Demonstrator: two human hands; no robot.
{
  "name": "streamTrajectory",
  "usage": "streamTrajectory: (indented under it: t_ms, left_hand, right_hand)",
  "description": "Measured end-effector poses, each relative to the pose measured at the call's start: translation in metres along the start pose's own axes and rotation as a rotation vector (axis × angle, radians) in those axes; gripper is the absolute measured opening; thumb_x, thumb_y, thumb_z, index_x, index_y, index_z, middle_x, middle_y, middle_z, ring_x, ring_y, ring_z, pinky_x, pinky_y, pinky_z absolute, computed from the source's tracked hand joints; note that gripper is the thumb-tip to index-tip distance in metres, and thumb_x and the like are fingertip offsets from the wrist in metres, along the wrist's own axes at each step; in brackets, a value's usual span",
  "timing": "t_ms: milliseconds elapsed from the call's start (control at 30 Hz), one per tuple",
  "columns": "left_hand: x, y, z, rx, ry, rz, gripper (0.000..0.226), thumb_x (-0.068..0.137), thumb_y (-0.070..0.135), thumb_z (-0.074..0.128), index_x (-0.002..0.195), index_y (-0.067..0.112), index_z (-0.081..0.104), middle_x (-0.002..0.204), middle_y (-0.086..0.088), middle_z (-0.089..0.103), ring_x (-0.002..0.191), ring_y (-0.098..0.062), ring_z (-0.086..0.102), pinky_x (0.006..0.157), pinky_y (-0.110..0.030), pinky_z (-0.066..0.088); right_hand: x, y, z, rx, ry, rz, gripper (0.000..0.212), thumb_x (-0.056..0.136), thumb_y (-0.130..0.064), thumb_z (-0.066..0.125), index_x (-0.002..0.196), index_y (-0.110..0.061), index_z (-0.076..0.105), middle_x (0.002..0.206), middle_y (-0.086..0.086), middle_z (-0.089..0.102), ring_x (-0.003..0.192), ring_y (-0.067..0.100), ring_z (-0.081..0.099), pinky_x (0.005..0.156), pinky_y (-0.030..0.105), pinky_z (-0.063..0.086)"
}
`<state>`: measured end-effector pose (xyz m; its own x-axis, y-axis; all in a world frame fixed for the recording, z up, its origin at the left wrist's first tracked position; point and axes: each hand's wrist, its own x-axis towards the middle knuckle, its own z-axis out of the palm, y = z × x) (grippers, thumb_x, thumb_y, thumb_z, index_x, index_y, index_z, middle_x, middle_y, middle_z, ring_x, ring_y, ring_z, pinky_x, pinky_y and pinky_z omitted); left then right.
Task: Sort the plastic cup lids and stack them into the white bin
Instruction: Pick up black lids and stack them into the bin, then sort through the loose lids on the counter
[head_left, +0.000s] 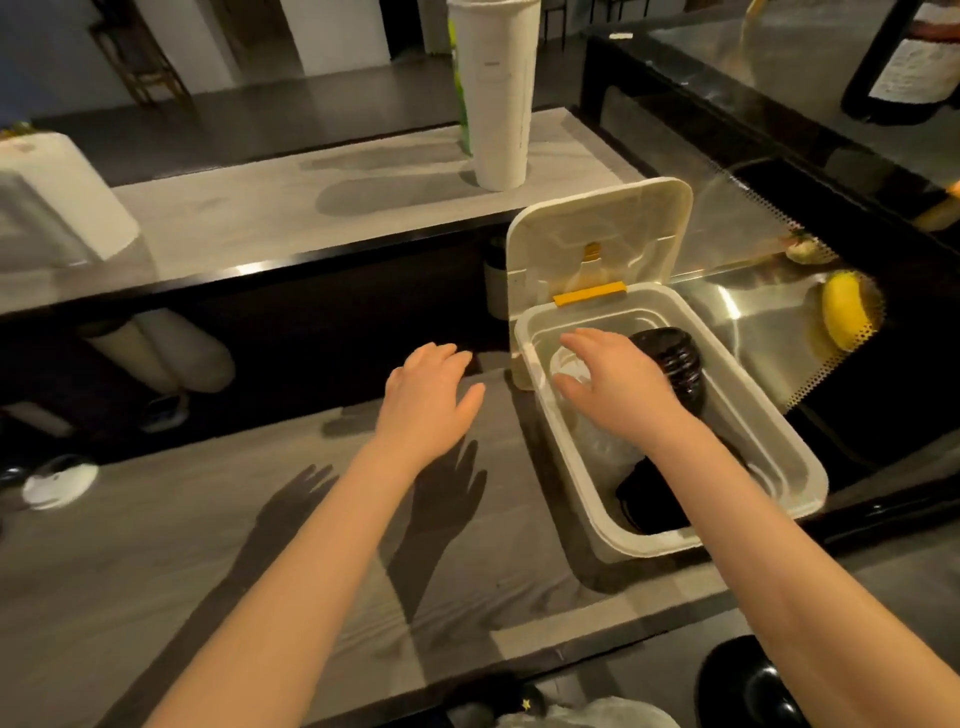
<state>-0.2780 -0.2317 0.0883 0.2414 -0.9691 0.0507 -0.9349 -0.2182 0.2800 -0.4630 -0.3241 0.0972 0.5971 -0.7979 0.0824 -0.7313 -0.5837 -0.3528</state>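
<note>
On the right end of the grey, wood-grained counter sits the white bin, a rounded rectangular tub of matt plastic. Its hinged lid is tipped up behind it, with a yellow latch at the hinge edge. Inside the bin lie the plastic cup lids. A ribbed stack of glossy black lids leans at the far end. A stack of clear lids lies along the left wall, and more black lids lie at the near end. The right hand reaches into the bin above the clear stack with its fingers spread and loose, grasping nothing. It hides part of both the clear and the far black lids, and I cannot tell whether it touches them. The left hand hovers over the counter just left of the bin, fingers relaxed and empty, and casts soft shadows on the wood grain. Behind, on a pale raised ledge, stands a tall column of white paper cups. To the right, a yellow banana lies on a shiny steel surface. A small round white lid rests at the counter's far left edge, well apart from the bin.
</note>
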Motion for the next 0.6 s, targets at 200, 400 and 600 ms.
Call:
streamTrajectory:
  t_ms: [200, 400, 600]
  left_hand:
    - [-0.034, -0.079, -0.021, 0.040, 0.008, -0.257, 0.053, 0.097, 0.041, 0.038, 0.145, 0.018, 0.032, 0.153, -0.001, 0.028, 0.144, -0.021, 0.015, 0.114, -0.044, 0.019]
    - [-0.078, -0.164, -0.038, 0.022, 0.020, -0.434, 0.053, 0.097, 0.040, 0.039, 0.144, 0.016, 0.033, 0.153, -0.002, 0.028, 0.144, -0.021, 0.015, 0.114, -0.044, 0.020]
    - [-0.123, -0.268, -0.052, 0.024, 0.025, -0.539, 0.056, 0.096, 0.040, 0.043, 0.144, 0.014, 0.033, 0.152, -0.005, 0.030, 0.142, -0.023, 0.021, 0.114, -0.043, 0.023]
  right_hand:
    - [0.030, -0.077, 0.035, -0.051, -0.109, -0.190, 0.055, 0.096, -0.044, 0.045, 0.144, -0.019, 0.036, 0.151, 0.002, 0.035, 0.139, 0.021, 0.030, 0.110, 0.038, 0.032]
    - [0.050, -0.168, 0.078, -0.057, -0.223, -0.348, 0.052, 0.097, -0.044, 0.041, 0.143, -0.019, 0.037, 0.146, 0.003, 0.041, 0.134, 0.024, 0.036, 0.104, 0.040, 0.040]
    - [0.065, -0.278, 0.131, -0.052, -0.297, -0.421, 0.049, 0.096, -0.042, 0.043, 0.140, -0.020, 0.041, 0.138, 0.003, 0.048, 0.125, 0.025, 0.045, 0.095, 0.039, 0.044]
